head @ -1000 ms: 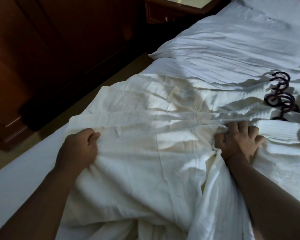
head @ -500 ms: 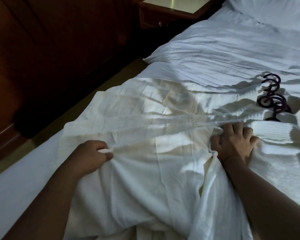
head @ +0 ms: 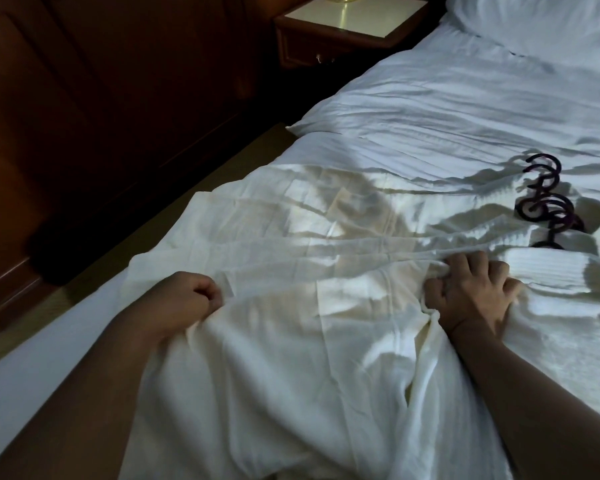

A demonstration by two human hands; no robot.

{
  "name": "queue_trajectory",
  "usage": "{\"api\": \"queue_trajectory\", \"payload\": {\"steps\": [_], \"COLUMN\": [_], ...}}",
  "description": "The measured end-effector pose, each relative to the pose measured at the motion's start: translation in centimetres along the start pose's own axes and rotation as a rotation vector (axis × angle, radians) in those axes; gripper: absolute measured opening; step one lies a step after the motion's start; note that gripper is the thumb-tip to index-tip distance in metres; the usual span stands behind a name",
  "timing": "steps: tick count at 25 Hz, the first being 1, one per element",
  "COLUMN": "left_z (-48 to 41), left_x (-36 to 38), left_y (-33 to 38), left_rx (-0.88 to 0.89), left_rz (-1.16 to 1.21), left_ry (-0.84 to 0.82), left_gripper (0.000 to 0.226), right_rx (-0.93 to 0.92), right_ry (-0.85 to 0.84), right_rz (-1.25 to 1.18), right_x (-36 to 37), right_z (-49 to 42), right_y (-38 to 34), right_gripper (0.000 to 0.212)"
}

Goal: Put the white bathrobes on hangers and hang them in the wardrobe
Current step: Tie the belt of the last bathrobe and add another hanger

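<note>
White bathrobe (head: 326, 237) lying spread flat across near half of white-sheeted bed (head: 465, 109), hem end hanging over near edge. Dark purple plastic hangers (head: 548, 206) lying stacked at far right, hooks showing, bodies tucked under robe's edge. Left hand (head: 184, 299) curling into fist, gripping robe cloth at its left side. Right hand (head: 475, 296) clutching bunched fold near robe's right side, just near of hangers. Dark wooden bedside cabinet (head: 354, 19) standing far left of bed, drawer closed.
</note>
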State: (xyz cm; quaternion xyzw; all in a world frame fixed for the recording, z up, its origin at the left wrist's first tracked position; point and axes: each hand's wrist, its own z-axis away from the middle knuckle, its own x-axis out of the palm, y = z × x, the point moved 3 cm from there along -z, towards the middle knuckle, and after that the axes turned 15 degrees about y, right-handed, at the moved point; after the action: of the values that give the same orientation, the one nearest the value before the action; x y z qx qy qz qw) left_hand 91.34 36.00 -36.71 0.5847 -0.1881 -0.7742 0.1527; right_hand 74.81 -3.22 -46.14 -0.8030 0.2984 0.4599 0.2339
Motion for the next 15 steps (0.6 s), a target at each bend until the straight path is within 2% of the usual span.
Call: {"api": "queue_trajectory", "payload": {"steps": [2, 4, 6, 9, 11, 14, 15], "left_z": [0.6, 1.1, 1.0, -0.6, -0.7, 2.1, 4.0], "left_x": [0.7, 1.2, 1.2, 0.6, 0.5, -0.8, -1.1], "left_y": [1.5, 3.3, 4.8, 4.9, 3.7, 0.0, -1.7], "left_rx": [0.061, 0.121, 0.206, 0.141, 0.126, 0.155, 0.056], "left_rz": [0.027, 0.009, -0.003, 0.112, 0.046, -0.077, -0.069], "left_ry": [-0.091, -0.200, -0.181, -0.001, 0.128, 0.623, 0.718], "left_gripper": [0.005, 0.013, 0.007, 0.019, 0.021, 0.015, 0.019], "right_rx": [0.002, 0.002, 0.003, 0.008, 0.007, 0.003, 0.007], "right_ry": [0.005, 0.020, 0.027, 0.009, 0.012, 0.007, 0.002], "right_rz": [-0.005, -0.008, -0.014, -0.007, -0.005, -0.008, 0.001], "right_x": [0.0, 0.0, -0.1, -0.1, 0.0, 0.0, 0.0], "right_z": [0.0, 0.1, 0.0, 0.0, 0.0, 0.0, 0.0], "right_y": [0.0, 0.0, -0.1, -0.2, -0.1, 0.0, 0.0], "right_gripper": [0.045, 0.044, 0.045, 0.045, 0.045, 0.045, 0.045]}}
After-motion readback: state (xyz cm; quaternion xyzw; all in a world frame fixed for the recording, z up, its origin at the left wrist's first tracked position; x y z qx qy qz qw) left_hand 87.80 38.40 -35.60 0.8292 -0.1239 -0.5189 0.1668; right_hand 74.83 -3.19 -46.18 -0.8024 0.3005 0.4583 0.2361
